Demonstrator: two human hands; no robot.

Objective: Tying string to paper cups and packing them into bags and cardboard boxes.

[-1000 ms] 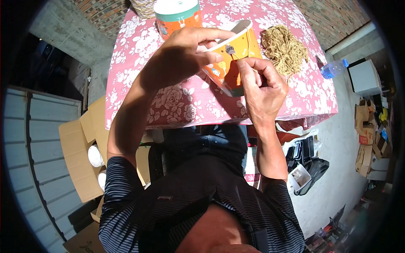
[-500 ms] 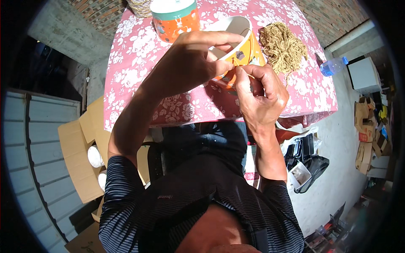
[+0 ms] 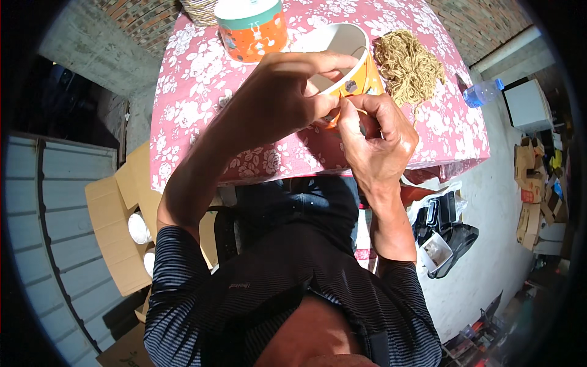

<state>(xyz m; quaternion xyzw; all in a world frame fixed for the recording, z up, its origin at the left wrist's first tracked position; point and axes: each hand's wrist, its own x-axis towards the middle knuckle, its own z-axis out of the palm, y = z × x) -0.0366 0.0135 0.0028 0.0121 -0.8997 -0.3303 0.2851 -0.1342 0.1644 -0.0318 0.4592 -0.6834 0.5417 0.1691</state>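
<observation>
A round paper bucket (image 3: 370,76), orange-yellow outside with small printed pictures and white inside, tilts on the table in front of me. My left hand (image 3: 299,85) grips its near side, with fingers over the rim and the thumb outside. Against the outer wall, my right hand (image 3: 380,128) pinches with thumb and forefinger, close to the left thumb. A thin cord (image 3: 368,56) comes over the rim and runs down the wall toward those fingertips, which mostly hide its end. Right of the bucket lies a loose tan yarn bundle (image 3: 408,66).
A second orange bucket (image 3: 252,40) with a green band stands farther left, near a woven basket (image 3: 200,11). The pink floral tablecloth (image 3: 189,104) covers the table. A clear bottle (image 3: 483,93) is beyond its right edge. Cardboard boxes (image 3: 116,232) sit at lower left.
The bucket has turned and tilted slightly, its printed paw mark shifting a little right and nearer. Both hands keep their grip, the left one having moved slightly with the bucket.
</observation>
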